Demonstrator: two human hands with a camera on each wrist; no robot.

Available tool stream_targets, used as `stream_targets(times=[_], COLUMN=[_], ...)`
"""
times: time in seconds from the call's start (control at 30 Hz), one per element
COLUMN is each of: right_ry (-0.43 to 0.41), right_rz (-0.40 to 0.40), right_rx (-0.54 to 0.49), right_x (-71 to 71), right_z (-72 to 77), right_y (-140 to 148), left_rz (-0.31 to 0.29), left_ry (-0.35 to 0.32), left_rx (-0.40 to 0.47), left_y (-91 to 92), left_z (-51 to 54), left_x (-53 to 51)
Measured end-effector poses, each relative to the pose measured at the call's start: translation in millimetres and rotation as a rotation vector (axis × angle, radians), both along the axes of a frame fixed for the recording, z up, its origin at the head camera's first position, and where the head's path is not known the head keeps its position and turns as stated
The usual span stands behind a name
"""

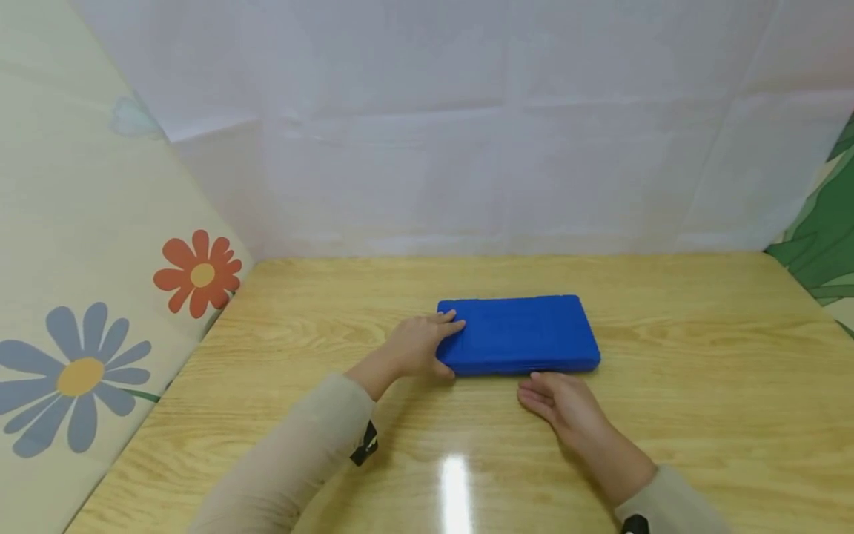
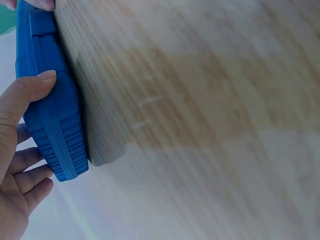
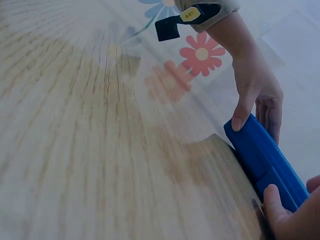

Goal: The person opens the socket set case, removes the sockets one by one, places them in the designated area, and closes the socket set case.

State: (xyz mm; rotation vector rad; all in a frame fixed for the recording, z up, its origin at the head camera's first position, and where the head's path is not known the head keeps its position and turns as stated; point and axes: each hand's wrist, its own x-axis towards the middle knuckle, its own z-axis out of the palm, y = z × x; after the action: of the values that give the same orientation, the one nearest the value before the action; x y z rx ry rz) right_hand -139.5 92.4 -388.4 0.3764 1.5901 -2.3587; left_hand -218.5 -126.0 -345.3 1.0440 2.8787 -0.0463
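Observation:
A closed blue case (image 1: 520, 334) lies flat on the wooden table, its long side facing the front. My left hand (image 1: 419, 347) grips its left end, the thumb on the front side and the fingers spread over the top and end; the left wrist view shows this thumb (image 2: 40, 86) against the blue case (image 2: 56, 115). At the middle of the front side is my right hand (image 1: 567, 408), its fingers loosely bent and its tips at the edge. In the right wrist view the right thumb (image 3: 272, 200) touches the front of the blue case (image 3: 265, 160).
The wooden table (image 1: 267, 430) reaches back to a pale cloth (image 1: 500, 148) hanging behind it. At the left is a cloth with a red flower (image 1: 203, 275) and a blue-grey flower (image 1: 80, 377). Green leaf shapes (image 1: 827, 237) show at the right.

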Motion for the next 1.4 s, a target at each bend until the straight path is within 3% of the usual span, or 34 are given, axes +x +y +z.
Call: stream_targets(times=[0.2,0.53,1.1,1.4], right_ry=[-0.027,-0.145,-0.105,-0.138], right_rz=[-0.054,-0.184,-0.151,-0.148], right_rx=[-0.032,-0.190,-0.146,-0.105], right_x=[-4.3,-11.1,-16.8,-14.0], right_z=[2.3,7.4,-1.7,-2.6], right_y=[-6.6,-22.2,-17.9,-23.0], left_rz=[-0.009,0.012,0.020,0.045], left_ry=[-0.036,-0.083,-0.121,-0.127], left_rx=[0.020,0.046,0.072,0.071], left_y=[-2.0,-4.2,-5.7,-5.6], left_z=[2.2,3.6,5.7,6.4], left_x=[-5.3,-9.1,-13.1,-11.5])
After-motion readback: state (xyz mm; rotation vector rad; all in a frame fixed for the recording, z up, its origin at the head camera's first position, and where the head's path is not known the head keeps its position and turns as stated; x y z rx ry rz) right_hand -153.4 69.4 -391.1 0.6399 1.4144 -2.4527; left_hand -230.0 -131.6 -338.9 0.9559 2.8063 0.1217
